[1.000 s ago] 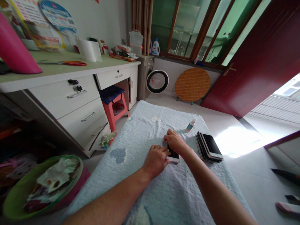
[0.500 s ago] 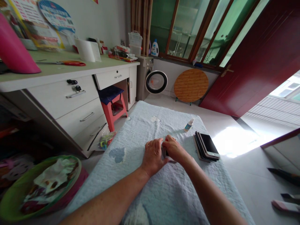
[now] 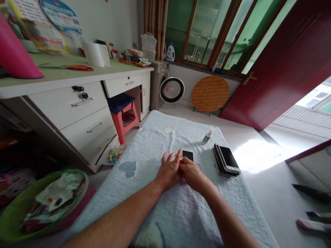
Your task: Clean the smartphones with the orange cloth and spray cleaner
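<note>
A white-framed phone with a dark screen [image 3: 188, 155] lies on the light blue quilted cover [image 3: 155, 148], its near part hidden by my hands. My left hand [image 3: 169, 172] rests at its left side, fingers spread and pointing forward. Over the phone's near end is my right hand [image 3: 192, 172], its fingers curled against my left fingers; what they pinch, if anything, is hidden. A small spray bottle [image 3: 207, 137] stands beyond them to the right. Nearer the right edge sits a stack of phones [image 3: 226, 160], the top one with a black screen.
On the left are a white desk [image 3: 85, 103] with drawers, a red stool [image 3: 127, 119] and a green-rimmed basket [image 3: 88, 186] of waste. A washing machine [image 3: 158, 79], a round wooden tabletop [image 3: 210, 93] and a red door [image 3: 271, 62] stand farther back.
Both hands have drawn slightly nearer, and the phone's dark screen now shows beyond them. My left fingers are more spread. The view has shifted slightly.
</note>
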Demonstrator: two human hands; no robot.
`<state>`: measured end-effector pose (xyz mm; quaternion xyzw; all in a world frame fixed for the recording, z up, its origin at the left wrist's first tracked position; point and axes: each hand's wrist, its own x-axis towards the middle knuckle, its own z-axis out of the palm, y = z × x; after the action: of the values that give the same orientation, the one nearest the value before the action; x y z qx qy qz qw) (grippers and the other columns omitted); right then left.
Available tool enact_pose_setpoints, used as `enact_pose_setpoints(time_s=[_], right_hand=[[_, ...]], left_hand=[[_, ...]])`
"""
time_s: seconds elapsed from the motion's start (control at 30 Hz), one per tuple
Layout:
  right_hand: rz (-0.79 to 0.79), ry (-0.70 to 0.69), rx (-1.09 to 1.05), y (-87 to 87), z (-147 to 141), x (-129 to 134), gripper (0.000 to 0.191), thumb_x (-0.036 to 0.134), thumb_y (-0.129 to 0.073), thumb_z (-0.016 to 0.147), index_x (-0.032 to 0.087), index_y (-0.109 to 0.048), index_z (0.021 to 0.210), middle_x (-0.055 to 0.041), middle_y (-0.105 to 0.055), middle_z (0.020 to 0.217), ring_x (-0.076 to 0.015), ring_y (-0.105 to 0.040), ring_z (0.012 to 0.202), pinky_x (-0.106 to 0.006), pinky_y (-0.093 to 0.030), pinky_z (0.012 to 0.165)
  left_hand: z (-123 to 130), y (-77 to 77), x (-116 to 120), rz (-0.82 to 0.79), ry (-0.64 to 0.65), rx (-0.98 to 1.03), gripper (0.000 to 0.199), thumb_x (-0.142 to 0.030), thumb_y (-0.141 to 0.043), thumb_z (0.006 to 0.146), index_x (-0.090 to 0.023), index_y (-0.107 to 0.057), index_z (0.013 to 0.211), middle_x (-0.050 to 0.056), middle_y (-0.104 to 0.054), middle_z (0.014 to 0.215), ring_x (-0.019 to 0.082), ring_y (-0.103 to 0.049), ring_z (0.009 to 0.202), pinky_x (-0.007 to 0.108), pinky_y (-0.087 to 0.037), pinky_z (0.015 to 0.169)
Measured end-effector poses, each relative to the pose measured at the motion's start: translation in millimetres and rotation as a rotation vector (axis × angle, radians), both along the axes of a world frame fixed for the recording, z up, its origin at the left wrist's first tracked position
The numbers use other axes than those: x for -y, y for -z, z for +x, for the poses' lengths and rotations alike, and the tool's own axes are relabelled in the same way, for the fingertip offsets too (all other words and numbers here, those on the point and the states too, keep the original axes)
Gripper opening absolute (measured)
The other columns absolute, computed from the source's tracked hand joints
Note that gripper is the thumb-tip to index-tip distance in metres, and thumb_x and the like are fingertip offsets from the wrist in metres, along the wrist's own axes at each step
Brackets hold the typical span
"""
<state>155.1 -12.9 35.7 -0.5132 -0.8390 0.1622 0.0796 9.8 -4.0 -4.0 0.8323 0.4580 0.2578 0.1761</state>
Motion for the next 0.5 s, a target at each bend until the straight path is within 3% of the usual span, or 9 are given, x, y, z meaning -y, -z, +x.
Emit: enact_pose_setpoints(time_s=[0.23, 0.5], right_hand=[[0.024, -0.003, 0.000, 3.4, 1.2, 2.1, 0.020, 0.014, -0.052, 0.086, 0.019, -0.071, 0.085, -0.0060, -0.060, 0.102, -0.0158, -0.054, 0.091, -0.026, -0.040, 0.078], [-0.018, -0.005, 0.090, -10.0, 2.0, 14.5, 0.021, 0.008, -0.050, 0.081, 0.017, -0.069, 0.077, -0.0059, -0.057, 0.097, -0.0147, -0.053, 0.085, -0.026, -0.037, 0.075]], left_hand=[[-1.7, -5.0, 1.4, -0.044, 0.026, -0.015, 0.097, -0.024, -0.056, 0.072, -0.013, 0.002, 0.150, 0.012, -0.059, 0.129, 0.030, -0.034, 0.134, 0.058, 0.000, 0.113], [-3.7, -10.6, 1.7, -0.099, 0.079, -0.001, 0.096, -0.022, -0.052, 0.072, -0.012, 0.004, 0.149, 0.012, -0.056, 0.134, 0.027, -0.030, 0.138, 0.058, 0.001, 0.114]])
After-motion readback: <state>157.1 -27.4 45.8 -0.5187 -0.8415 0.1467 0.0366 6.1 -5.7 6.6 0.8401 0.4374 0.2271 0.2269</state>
